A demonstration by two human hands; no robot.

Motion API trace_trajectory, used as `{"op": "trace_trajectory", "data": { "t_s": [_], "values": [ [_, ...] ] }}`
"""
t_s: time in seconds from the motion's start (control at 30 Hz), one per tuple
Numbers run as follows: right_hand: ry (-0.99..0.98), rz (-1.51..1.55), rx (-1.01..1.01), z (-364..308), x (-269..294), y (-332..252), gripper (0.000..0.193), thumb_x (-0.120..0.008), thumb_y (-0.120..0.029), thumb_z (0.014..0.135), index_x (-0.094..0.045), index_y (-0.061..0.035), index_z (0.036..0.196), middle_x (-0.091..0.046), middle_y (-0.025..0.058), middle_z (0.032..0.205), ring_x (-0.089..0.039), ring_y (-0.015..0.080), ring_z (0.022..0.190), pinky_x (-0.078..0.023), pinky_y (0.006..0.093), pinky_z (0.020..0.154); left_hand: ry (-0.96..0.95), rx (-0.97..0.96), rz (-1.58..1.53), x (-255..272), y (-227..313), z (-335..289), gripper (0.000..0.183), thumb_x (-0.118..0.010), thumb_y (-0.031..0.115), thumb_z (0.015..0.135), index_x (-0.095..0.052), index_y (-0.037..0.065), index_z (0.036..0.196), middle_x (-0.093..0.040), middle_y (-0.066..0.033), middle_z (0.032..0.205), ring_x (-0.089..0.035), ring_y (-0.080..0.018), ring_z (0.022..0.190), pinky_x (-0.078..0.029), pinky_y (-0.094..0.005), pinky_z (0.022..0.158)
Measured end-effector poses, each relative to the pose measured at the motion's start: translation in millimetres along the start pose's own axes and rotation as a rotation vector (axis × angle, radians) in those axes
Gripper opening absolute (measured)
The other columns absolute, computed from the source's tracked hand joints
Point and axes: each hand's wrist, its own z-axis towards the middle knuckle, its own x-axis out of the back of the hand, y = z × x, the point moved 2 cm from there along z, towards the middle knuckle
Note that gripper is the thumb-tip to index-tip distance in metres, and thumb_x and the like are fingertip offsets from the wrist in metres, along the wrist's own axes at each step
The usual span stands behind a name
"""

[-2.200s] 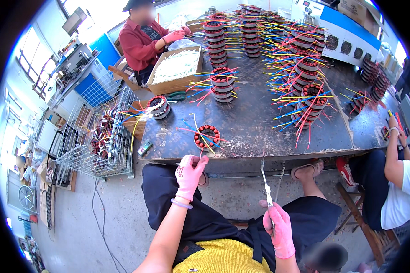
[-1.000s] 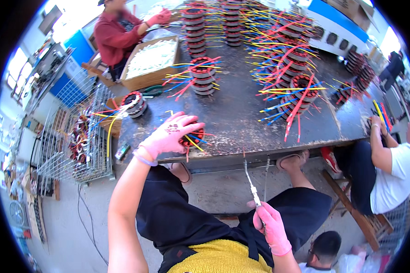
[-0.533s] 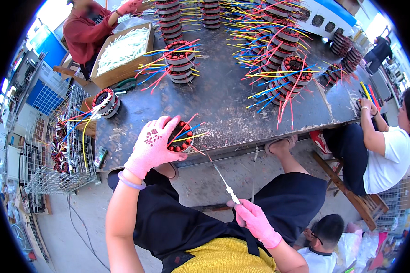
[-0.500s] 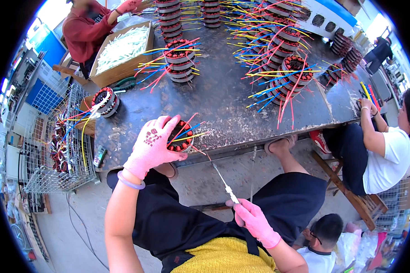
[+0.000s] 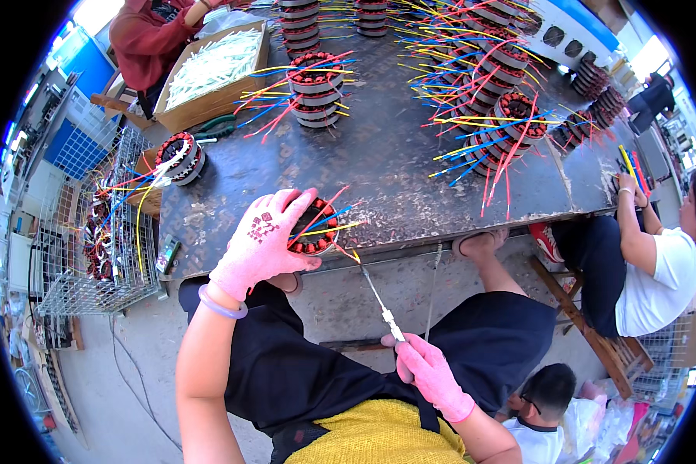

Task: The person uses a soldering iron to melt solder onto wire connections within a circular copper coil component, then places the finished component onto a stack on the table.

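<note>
Pink-gloved, my left hand (image 5: 259, 238) is wrapped round a motor stator (image 5: 315, 246) at the table's front edge. The stator has a ring of red windings, and red, blue and yellow lead wires stick out of its open middle. My right hand (image 5: 431, 374), also in a pink glove, is closed on a slim white piece (image 5: 391, 322) low over my lap. From this piece a thin silvery shaft (image 5: 373, 288) slants up to a short reddish-yellow wire end (image 5: 351, 253) at the stator's near rim. How shaft and wire are joined is too small to tell.
Stacked stators (image 5: 317, 89) with loose wires stand across the dark metal table (image 5: 247, 178). One stator (image 5: 179, 158) sits at its left edge, near green-handled pliers (image 5: 216, 127) and a cardboard box (image 5: 209, 112) of white sleeves. A wire basket (image 5: 93, 298) stands left. Co-workers sit nearby.
The view has shifted slightly, so the table's things appear a little higher and farther right. My left hand still holds the stator, and my right hand keeps its grip on the white piece.
</note>
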Motion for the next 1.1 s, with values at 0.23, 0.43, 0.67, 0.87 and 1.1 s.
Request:
{"op": "trace_trajectory", "data": {
  "t_s": [0.23, 0.43, 0.67, 0.87, 1.1],
  "values": [
    [0.003, -0.126, 0.02, -2, 2, -5, 0.033, -0.046, -0.025, 0.104, -0.061, -0.0009, 0.122, -0.047, -0.0017, 0.063, -0.043, 0.0062, 0.058, -0.037, 0.0241, 0.056, -0.007, 0.023, 0.007, -1, 3, 1, 0.098, -0.087, 0.038, 0.058, -0.047, 0.008, 0.142, -0.052, -0.0173, 0.134, -0.051, -0.0373, 0.123, -0.039, -0.0445, 0.107],
    [0.004, -0.1, 0.044, 0, 2, 0, 0.033, -0.046, -0.024, 0.103, -0.061, -0.0008, 0.122, -0.047, -0.0005, 0.063, -0.046, 0.0074, 0.058, -0.038, 0.0249, 0.056, 0.005, 0.013, 0.014, -1, 1, 1, 0.099, -0.088, 0.038, 0.057, -0.048, 0.006, 0.141, -0.052, -0.0178, 0.133, -0.051, -0.0378, 0.122, -0.04, -0.0446, 0.106],
    [-0.003, -0.11, 0.012, -1, 2, -4, 0.034, -0.047, -0.024, 0.103, -0.061, -0.0011, 0.123, -0.048, -0.0015, 0.064, -0.045, 0.0068, 0.059, -0.037, 0.0246, 0.056, 0.021, 0.0, 0.014, 0, 2, 1, 0.098, -0.089, 0.036, 0.056, -0.048, 0.006, 0.14, -0.053, -0.0174, 0.131, -0.052, -0.0379, 0.12, -0.04, -0.0444, 0.104],
    [0.005, -0.034, 0.039, 0, 0, 3, 0.034, -0.047, -0.025, 0.103, -0.061, -0.0011, 0.122, -0.047, 0.0004, 0.064, -0.045, 0.0083, 0.059, -0.039, 0.026, 0.057, 0.025, 0.003, -0.003, -1, 2, 2, 0.097, -0.088, 0.036, 0.056, -0.049, 0.005, 0.139, -0.054, -0.0174, 0.13, -0.052, -0.0379, 0.12, -0.041, -0.0446, 0.104],
    [0.0, -0.108, 0.04, -2, 1, -6, 0.034, -0.047, -0.026, 0.103, -0.061, -0.0001, 0.12, -0.048, 0.0007, 0.064, -0.046, 0.0087, 0.059, -0.039, 0.0265, 0.057, 0.026, -0.006, -0.008, -3, 2, 4, 0.096, -0.088, 0.038, 0.057, -0.049, 0.007, 0.139, -0.053, -0.0173, 0.13, -0.051, -0.038, 0.12, -0.04, -0.0457, 0.105]
  ]
}}
